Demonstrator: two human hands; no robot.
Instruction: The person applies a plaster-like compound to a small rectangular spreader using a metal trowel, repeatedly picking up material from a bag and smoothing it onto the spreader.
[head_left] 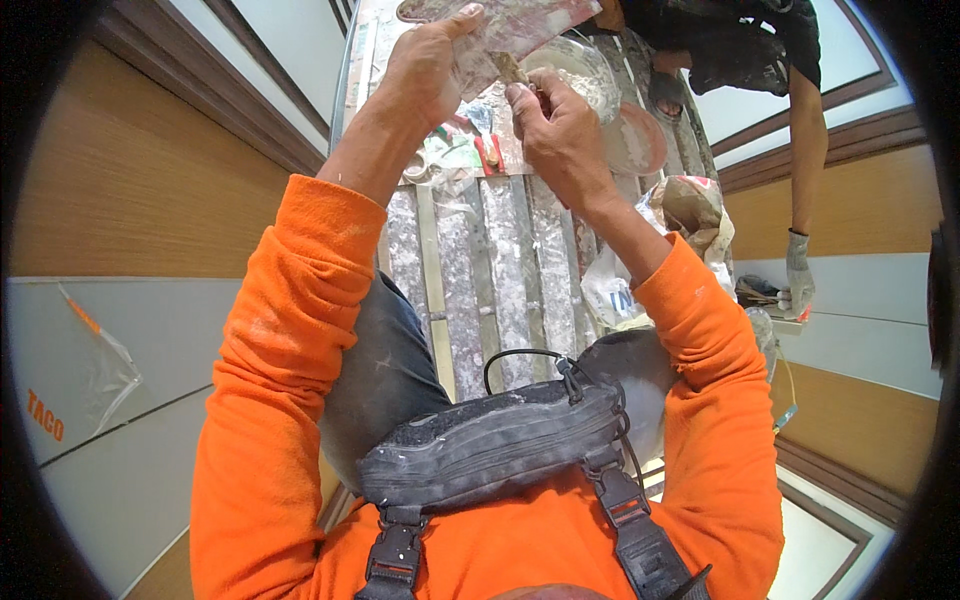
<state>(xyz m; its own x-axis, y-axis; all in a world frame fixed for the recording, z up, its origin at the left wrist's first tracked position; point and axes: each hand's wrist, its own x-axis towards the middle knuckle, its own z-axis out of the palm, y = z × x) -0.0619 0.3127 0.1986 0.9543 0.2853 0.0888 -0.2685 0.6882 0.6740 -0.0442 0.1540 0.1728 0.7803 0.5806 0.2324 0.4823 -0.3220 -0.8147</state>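
At the top of the view, my left hand [425, 65] is closed round the near left side of a flat, pinkish plastering board [535, 28] smeared with plaster. Just to its right, my right hand [560, 125] is closed on a small scraper [512, 70], whose plaster-caked blade meets the board's lower edge. Most of the scraper's handle is hidden in my fingers. Partly behind the board and my right hand stands a clear bucket [600, 85] of whitish plaster. A pinkish round basin [640, 140] sits to the right of my right wrist.
Beneath me runs a slatted, plaster-spattered platform [500, 260]. A putty knife [487, 140] and a tape roll [415, 168] lie on it. An open bag [690, 215] stands by my right forearm. At right, a person's gloved hand [797, 275] reaches down to a small pile of things [762, 293].
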